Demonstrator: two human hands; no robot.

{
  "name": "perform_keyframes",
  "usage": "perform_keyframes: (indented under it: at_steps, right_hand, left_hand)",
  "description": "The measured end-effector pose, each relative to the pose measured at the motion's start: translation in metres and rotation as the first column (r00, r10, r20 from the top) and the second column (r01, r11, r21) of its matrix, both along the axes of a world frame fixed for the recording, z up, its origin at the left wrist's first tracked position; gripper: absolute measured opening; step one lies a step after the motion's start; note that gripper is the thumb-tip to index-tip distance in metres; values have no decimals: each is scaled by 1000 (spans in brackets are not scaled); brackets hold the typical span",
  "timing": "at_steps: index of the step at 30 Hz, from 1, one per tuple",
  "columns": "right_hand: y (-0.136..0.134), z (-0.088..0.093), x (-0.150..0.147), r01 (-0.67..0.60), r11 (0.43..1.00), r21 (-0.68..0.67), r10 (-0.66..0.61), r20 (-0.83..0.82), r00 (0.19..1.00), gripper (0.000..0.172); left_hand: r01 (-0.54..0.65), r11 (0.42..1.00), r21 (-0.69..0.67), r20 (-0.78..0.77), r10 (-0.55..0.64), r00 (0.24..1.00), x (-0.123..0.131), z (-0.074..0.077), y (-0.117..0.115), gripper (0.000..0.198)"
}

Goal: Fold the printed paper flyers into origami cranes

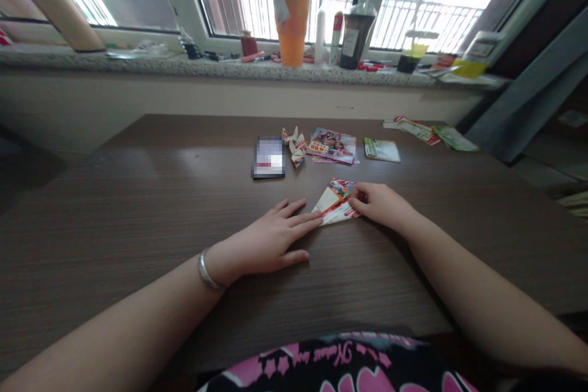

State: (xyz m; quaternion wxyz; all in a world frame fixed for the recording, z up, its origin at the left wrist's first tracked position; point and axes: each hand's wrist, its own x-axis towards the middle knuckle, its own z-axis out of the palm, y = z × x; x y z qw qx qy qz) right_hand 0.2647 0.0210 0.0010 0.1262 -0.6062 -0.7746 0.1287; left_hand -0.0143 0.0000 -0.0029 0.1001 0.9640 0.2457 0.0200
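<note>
A printed sheet of paper [339,201], folded to a slanted point on its left, lies on the brown table [138,214]. My left hand [271,236] rests flat with fingers spread, a fingertip touching the paper's left corner. On the paper's right side, my right hand [383,205] has thumb and forefinger pinched at its edge. Beyond the paper lies a twisted folded-paper piece [296,146], beside a stack of colourful printed leaflets [334,146]. A dark-edged device with a blurred screen [269,157] lies to their left.
A small stack of green and white cards [383,150] lies right of the leaflets, with more paper strips [420,130] at the far right corner. On the stone windowsill [220,67] stand an orange drink cup [293,21], a dark drink cup [356,37] and several bottles.
</note>
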Motion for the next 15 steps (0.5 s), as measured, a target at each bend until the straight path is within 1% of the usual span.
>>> perform_keyframes:
  at_steps: [2, 4, 5, 6, 7, 9, 10, 12, 15]
  right_hand:
    - [-1, 2, -1, 28, 996, 90, -29, 10, 1000, 11]
    - [-3, 5, -4, 16, 973, 232, -21, 19, 1000, 14]
    - [-4, 6, -5, -27, 955, 295, 21, 25, 999, 15]
    - [-5, 7, -7, -97, 937, 336, 91, 35, 995, 16]
    - [-6, 7, -9, -186, 918, 351, 181, 46, 982, 17]
    - [-8, 7, -13, -353, 880, 319, 353, 59, 934, 17]
    - [-9, 6, -15, -401, 867, 296, 403, 60, 913, 17]
    - [-10, 3, -17, -437, 861, 262, 440, 50, 897, 16]
    - [-7, -1, -16, -421, 874, 242, 429, 23, 903, 15]
  left_hand:
    - [1, 1000, 3, -9, -1, 1000, 1, 0, -1, 67]
    - [1, 1000, 8, -21, -1, 1000, 1, 1, -1, 66]
    - [1, 1000, 11, -29, 0, 1000, 2, 2, -2, 65]
    - [0, 1000, 14, -37, 1, 999, 2, 2, -2, 64]
    - [-1, 1000, 15, -43, 2, 999, 3, 3, -3, 64]
    - [-1, 1000, 21, -50, 2, 999, 4, 4, -3, 65]
    - [1, 1000, 25, -50, 0, 999, 4, 4, -3, 66]
    - [5, 999, 33, -50, -4, 999, 4, 4, -3, 68]
    - [4, 999, 38, -59, -2, 998, 4, 4, -3, 68]
